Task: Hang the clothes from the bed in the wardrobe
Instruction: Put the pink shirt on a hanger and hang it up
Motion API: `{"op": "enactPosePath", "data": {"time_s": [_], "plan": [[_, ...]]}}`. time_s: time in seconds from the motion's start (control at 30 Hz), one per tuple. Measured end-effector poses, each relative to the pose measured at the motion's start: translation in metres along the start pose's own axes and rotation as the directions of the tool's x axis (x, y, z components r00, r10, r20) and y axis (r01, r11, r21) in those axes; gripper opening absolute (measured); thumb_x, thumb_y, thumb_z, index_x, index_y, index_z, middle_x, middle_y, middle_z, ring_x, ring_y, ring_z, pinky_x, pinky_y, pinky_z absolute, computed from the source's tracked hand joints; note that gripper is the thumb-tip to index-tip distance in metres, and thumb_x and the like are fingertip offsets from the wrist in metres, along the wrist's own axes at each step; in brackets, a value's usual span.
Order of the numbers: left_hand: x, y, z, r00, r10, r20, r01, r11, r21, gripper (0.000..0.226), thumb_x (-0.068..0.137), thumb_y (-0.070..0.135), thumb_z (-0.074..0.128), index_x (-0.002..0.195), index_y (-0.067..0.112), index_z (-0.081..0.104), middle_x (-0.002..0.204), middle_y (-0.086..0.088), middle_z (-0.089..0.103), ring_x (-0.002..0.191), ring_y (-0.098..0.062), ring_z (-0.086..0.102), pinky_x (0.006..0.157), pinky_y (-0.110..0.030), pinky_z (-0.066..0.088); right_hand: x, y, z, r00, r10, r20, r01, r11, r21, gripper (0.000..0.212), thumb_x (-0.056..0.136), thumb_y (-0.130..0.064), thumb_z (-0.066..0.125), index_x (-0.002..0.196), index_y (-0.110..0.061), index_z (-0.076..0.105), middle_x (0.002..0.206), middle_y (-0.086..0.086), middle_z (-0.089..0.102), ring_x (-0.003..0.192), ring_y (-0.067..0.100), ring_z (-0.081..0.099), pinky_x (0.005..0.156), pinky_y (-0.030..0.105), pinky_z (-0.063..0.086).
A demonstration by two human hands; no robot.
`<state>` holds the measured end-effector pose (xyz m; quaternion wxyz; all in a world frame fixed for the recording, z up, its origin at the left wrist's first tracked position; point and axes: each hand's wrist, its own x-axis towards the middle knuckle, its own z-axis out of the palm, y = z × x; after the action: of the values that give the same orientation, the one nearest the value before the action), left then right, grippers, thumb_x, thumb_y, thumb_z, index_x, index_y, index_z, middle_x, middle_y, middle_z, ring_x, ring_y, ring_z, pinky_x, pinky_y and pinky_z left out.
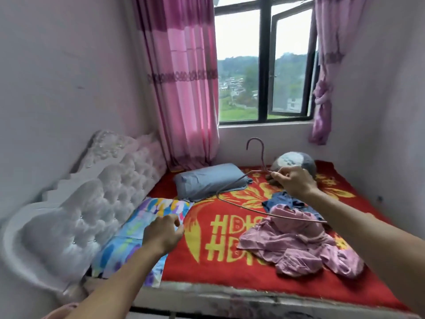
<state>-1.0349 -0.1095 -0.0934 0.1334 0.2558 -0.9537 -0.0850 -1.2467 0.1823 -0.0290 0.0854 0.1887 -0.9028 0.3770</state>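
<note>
the crumpled pink garment (299, 245) lies on the red blanket (230, 272), with a blue garment (282, 200) just behind it. above it, the right hand (295, 181) pinches a wire hanger (262, 158) at its neck. well left of it, the left hand (163, 234) hovers empty, fingers loosely curled. the step looks like dressing the hanger; next, the free hand probably needs to find the collar.

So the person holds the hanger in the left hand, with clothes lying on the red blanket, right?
Not the left: the head view shows the right hand pinching the hanger, while the left hand holds nothing. The clothes do lie on the red blanket.
</note>
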Motion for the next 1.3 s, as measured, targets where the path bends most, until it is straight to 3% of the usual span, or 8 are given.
{"op": "enactPosePath", "data": {"time_s": [0.17,0.33,0.67,0.73,0.83,1.0,1.2,1.3], "plan": [[0.088,0.044,0.062,0.971,0.139,0.194,-0.139,0.99,-0.015,0.023,0.085,0.044,0.053,0.094,0.025,0.064,0.105,0.0,0.068,0.102,-0.021,0.062,0.075,-0.03,0.046,0.046,0.085,0.005,0.969,0.244,-0.04,-0.245,0.97,-0.016,0.017,0.088,-0.036,0.064,0.075,-0.026,0.068,0.087,0.004,0.073,0.081,0.024,0.063,0.068,0.029,0.044],[0.152,0.103,0.124,0.89,0.281,0.359,-0.272,0.959,-0.076,0.022,0.087,0.045,0.053,0.092,0.027,0.064,0.092,0.003,0.07,0.088,-0.019,0.065,0.064,-0.029,0.045,0.061,0.167,0.0,0.859,0.495,-0.128,-0.502,0.864,-0.03,0.017,0.088,-0.03,0.063,0.079,-0.018,0.072,0.091,0.009,0.073,0.09,0.03,0.065,0.071,0.03,0.044],[0.213,0.218,0.29,0.694,0.354,0.627,-0.385,0.918,-0.092,0.02,0.087,0.039,0.051,0.095,0.025,0.063,0.09,0.003,0.065,0.074,-0.019,0.058,0.056,-0.029,0.038,0.101,0.388,0.021,0.639,0.737,-0.221,-0.758,0.652,-0.017,0.021,0.088,-0.026,0.064,0.093,-0.009,0.076,0.101,0.016,0.072,0.098,0.037,0.064,0.079,0.036,0.048],[0.232,0.237,0.324,0.669,0.316,0.673,-0.372,0.926,-0.066,0.021,0.087,0.037,0.05,0.094,0.023,0.063,0.082,0.004,0.061,0.069,-0.018,0.056,0.052,-0.029,0.035,0.123,0.435,0.037,0.603,0.768,-0.216,-0.789,0.615,-0.014,0.02,0.088,-0.024,0.062,0.09,-0.009,0.076,0.099,0.017,0.072,0.096,0.039,0.064,0.077,0.036,0.048],[0.26,0.265,0.377,0.64,0.252,0.726,-0.324,0.945,-0.043,0.019,0.084,0.035,0.049,0.089,0.022,0.063,0.088,0.002,0.067,0.084,-0.02,0.064,0.058,-0.029,0.038,0.159,0.502,0.061,0.564,0.807,-0.175,-0.822,0.569,-0.028,0.019,0.088,-0.022,0.06,0.087,-0.01,0.075,0.1,0.017,0.072,0.096,0.039,0.064,0.075,0.035,0.047],[0.282,0.302,0.451,0.592,0.169,0.788,-0.201,0.978,-0.059,0.018,0.085,0.037,0.05,0.087,0.023,0.062,0.097,0.001,0.07,0.093,-0.022,0.064,0.065,-0.031,0.045,0.228,0.578,0.089,0.577,0.797,-0.176,-0.817,0.563,-0.129,0.02,0.087,-0.022,0.055,0.08,-0.01,0.069,0.095,0.02,0.069,0.092,0.043,0.062,0.067,0.033,0.04],[0.277,0.303,0.547,0.519,0.085,0.851,-0.148,0.989,-0.008,0.011,0.087,0.04,0.051,0.088,0.03,0.057,0.103,0.002,0.07,0.1,-0.02,0.063,0.077,-0.032,0.047,0.269,0.653,0.158,0.614,0.782,-0.105,-0.765,0.557,-0.325,0.021,0.09,-0.025,0.055,0.102,-0.021,0.072,0.111,0.015,0.068,0.108,0.038,0.059,0.094,0.044,0.044],[0.283,0.291,0.602,0.496,0.062,0.866,-0.128,0.992,0.002,0.013,0.086,0.035,0.054,0.093,0.026,0.061,0.106,-0.001,0.067,0.103,-0.022,0.062,0.08,-0.033,0.048,0.249,0.686,0.206,0.582,0.812,-0.038,-0.77,0.535,-0.348,0.024,0.088,-0.021,0.053,0.104,-0.021,0.071,0.114,0.013,0.067,0.108,0.037,0.059,0.092,0.044,0.046]]}}
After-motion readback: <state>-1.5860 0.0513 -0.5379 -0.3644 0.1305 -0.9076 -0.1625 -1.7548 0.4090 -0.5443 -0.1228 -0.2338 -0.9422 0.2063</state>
